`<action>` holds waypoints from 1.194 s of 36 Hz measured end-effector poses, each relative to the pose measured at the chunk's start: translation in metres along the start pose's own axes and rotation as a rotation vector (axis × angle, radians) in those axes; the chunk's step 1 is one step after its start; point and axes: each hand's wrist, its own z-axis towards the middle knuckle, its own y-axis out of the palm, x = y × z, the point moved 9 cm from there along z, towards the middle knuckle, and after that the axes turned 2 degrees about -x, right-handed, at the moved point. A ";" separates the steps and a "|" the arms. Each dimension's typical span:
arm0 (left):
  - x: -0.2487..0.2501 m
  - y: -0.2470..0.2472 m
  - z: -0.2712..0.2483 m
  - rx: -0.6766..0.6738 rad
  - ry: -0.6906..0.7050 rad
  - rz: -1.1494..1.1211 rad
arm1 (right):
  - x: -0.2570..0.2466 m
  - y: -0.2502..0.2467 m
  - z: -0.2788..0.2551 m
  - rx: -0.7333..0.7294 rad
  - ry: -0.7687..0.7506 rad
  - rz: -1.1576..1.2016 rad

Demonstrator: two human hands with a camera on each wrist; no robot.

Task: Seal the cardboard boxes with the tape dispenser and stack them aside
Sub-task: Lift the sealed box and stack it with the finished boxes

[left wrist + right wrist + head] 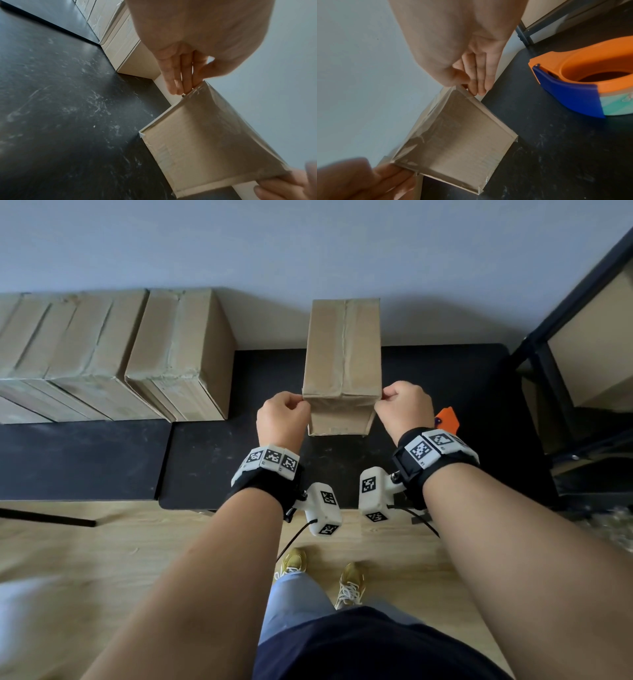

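A taped cardboard box [342, 354] stands in the middle of the black table [239, 460], with a tape strip along its top seam. My left hand [284, 414] pinches the box's near top-left corner [197, 89], and my right hand [402, 405] pinches its near top-right corner [462, 89]. In both wrist views the near face of the box [214, 148] [453, 142] appears tilted between the two hands. The orange and blue tape dispenser [583, 83] lies on the table just right of my right hand, mostly hidden behind that wrist in the head view [447, 419].
Several sealed boxes [102, 354] are stacked at the back left against the grey wall. A dark metal shelf frame [565, 337] holding a cardboard box stands at the right. The table's front edge runs near my wrists, above the wooden floor [137, 542].
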 end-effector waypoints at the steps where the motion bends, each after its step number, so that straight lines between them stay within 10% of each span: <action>1: 0.001 0.000 -0.002 0.005 -0.010 -0.024 | 0.000 0.000 -0.001 -0.011 0.023 0.019; 19: 0.021 0.006 0.002 0.019 0.239 0.358 | -0.008 0.001 0.004 0.014 -0.073 -0.193; 43: 0.009 0.010 0.009 -0.001 0.151 0.245 | -0.004 0.005 0.001 0.043 -0.013 -0.115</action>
